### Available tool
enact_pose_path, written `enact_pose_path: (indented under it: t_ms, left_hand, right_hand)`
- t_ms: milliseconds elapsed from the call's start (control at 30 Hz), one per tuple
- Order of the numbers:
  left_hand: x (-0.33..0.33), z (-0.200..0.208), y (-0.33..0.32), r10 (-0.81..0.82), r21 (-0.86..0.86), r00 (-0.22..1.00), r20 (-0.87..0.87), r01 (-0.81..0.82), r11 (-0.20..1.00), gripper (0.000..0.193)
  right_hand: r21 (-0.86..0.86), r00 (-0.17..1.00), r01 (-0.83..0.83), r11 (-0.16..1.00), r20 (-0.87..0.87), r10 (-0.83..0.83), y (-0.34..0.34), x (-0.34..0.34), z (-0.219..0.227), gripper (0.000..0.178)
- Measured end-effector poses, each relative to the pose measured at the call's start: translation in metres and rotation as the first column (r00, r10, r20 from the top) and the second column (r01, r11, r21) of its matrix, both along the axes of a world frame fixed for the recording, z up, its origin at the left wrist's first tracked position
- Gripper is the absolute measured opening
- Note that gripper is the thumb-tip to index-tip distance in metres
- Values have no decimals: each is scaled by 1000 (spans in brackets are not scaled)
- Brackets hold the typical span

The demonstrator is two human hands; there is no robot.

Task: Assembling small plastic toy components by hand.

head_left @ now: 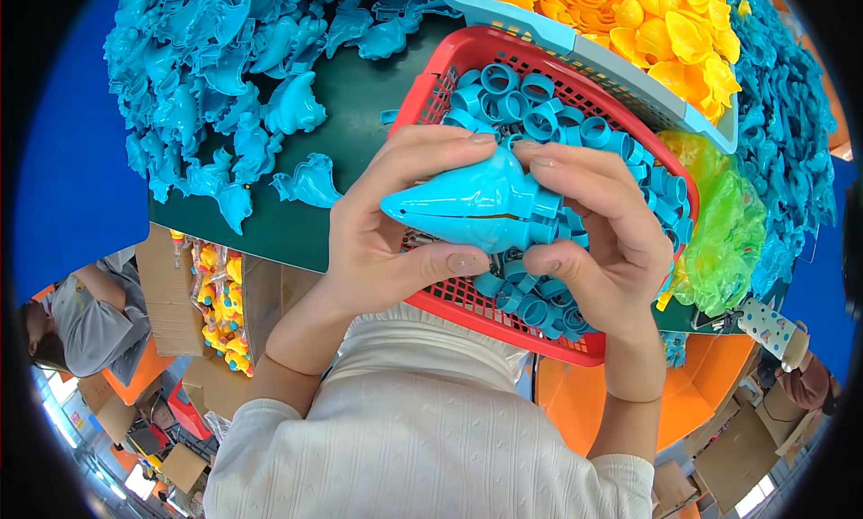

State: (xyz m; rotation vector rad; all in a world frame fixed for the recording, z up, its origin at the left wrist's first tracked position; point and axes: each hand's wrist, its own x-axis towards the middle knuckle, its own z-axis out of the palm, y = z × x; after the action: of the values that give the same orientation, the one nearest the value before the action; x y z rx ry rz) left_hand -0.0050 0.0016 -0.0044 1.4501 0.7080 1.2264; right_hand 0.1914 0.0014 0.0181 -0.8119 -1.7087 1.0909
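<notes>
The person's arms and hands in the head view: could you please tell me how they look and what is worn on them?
Both the left hand and the right hand are gloveless, with no rings to be seen. The forearms are bare, without a visible watch or bracelet. The sleeves are short and off-white.

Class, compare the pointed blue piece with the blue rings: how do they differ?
The pointed blue piece tapers to a tip; the blue rings are short, open bands. That piece looks larger than each ring. The left hand and right hand hold the piece, while the rings lie jumbled in the red basket. Both are shiny and blue.
</notes>
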Motion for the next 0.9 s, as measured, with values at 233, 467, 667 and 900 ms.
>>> enact_pose_path:
  t_ms: [233,467,667,900]
  left_hand:
    - [6,-4,0,-24,34,999,47,22,999,60]
    - [5,4,-4,31,-72,997,69,-26,997,55]
    - [3,-1,-2,33,15,999,6,-33,999,53]
    - [3,-2,-2,-8,-7,999,44,8,1000,51]
  right_hand:
    - [47,994,94,994,-51,-92,-2,-2,-2,35]
    - [1,994,98,995,-49,-98,-3,-5,-2,36]
    - [45,1000,26,999,1,-26,-1,-3,-5,41]
    - [149,988,20,989,151,-43,-5,0,2,48]
